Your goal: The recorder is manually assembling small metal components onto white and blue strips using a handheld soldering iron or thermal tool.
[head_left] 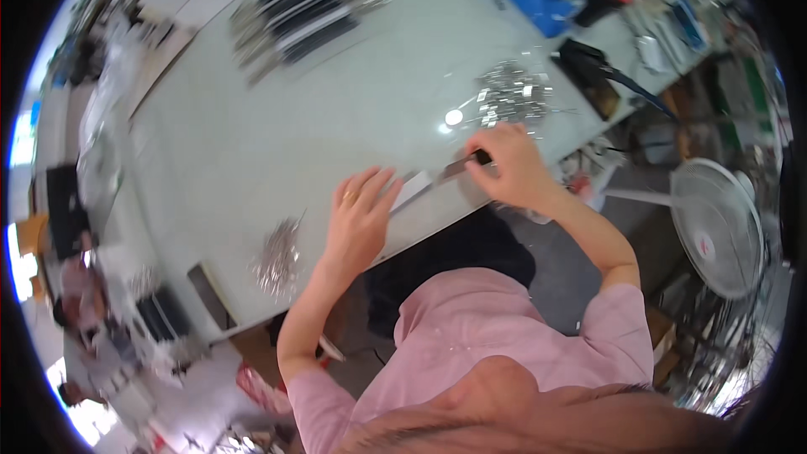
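The strip lies near the table's edge and looks light and stiff, best held by its ends, while the right hand pinches a tool and I can't tell if the left hand grips.

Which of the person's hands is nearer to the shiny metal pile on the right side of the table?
Right. The right hand is close to the near edge of the metal pile; the left hand is farther off, toward the lower left, beside a pale strip.
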Demonstrator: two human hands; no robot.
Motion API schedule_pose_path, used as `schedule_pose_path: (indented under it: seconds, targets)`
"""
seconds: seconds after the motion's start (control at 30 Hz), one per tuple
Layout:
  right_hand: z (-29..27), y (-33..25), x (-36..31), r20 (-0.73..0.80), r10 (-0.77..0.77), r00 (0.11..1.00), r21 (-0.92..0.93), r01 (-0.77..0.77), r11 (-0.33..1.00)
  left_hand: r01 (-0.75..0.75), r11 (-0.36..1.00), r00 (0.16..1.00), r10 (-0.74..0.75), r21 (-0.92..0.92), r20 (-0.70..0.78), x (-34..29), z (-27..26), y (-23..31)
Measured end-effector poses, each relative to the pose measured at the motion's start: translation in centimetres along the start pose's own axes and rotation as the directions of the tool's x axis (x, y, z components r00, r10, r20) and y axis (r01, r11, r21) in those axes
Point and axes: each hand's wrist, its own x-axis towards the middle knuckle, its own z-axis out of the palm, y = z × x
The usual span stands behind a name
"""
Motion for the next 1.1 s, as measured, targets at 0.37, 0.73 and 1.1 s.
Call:
schedule_pose_path:
  seconds: [0.37,0.73,1.1]
  targets:
    - [4.3,0.3,2.3,-0.047,-0.147,0.988,-0.013,0.146,0.989,-0.206,0.971,0.970,0.220,-0.122,0.108,0.5,1.4,-2.4]
    - [4.1,0.6,2.8,0.007,-0.179,0.984,-0.003,0.179,0.984,-0.210,0.973,0.964,0.222,-0.097,0.146,0.6,1.3,-2.4]
    - [4.9,-1.1,2.9,-0.019,-0.108,0.994,-0.162,0.104,0.981,-0.208,0.975,0.962,0.219,-0.084,0.165,0.5,1.6,-2.7]
